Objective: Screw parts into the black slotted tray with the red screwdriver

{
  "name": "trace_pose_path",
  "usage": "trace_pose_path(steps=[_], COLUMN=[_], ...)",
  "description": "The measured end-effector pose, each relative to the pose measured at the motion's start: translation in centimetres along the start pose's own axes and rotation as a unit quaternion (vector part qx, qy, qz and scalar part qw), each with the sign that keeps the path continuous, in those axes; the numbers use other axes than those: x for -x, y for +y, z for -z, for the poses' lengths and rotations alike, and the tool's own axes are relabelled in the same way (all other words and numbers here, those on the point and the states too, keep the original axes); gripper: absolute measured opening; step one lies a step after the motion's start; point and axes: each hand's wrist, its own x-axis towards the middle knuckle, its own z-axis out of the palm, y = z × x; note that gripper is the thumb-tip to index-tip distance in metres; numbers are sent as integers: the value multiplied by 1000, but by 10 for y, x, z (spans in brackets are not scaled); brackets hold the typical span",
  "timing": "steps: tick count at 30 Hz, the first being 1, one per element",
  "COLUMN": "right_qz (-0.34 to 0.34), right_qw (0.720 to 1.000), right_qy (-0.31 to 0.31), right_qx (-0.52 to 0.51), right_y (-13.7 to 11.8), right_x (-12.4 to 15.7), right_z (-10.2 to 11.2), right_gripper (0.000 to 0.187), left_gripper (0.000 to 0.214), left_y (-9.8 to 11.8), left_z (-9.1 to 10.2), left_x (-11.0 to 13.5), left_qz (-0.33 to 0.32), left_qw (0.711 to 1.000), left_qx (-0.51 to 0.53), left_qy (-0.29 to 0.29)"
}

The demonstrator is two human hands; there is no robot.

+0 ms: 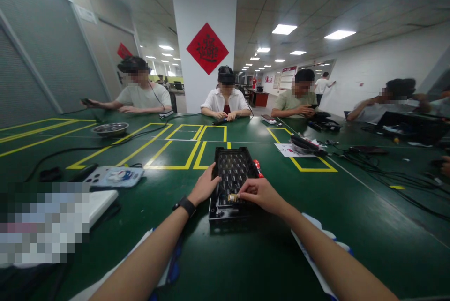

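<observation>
- Black rectangular plastic-looking tray point(225, 214), rows of shiny bits inside, ctr of frame, on glossy green surface point(246, 263) w/ yellow lines.
- R hand point(258, 193): fingers pinched tight on small flat gold-tan piece point(232, 197), over tray's near end, just below ctr.
- L hand point(204, 184): thumb & fingers apart at tray's left edge; can't tell if gripping.
- Round shiny metal bowl point(110, 134), mid-left.

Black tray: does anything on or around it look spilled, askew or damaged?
Nothing stands out. The left hand touches the black tray on its left; the right hand pinches a small gold piece over its near end. Fine damage is too small to tell.
</observation>
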Motion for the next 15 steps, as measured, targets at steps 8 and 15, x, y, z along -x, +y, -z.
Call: trace_pose_path(steps=[8,15], right_qz=[85,85], right_qw=[983,977], right_qy=[-18,-39], right_qx=[162,190], right_y=[-24,-20], right_x=[5,6], right_z=[-14,-20], right_gripper=[11,9], left_gripper=[61,56], left_y=[0,3], left_z=[-2,-3], left_x=[-3,-6], left_qz=[5,12], left_qw=[1000,999], left_qx=[22,18], left_qy=[13,34])
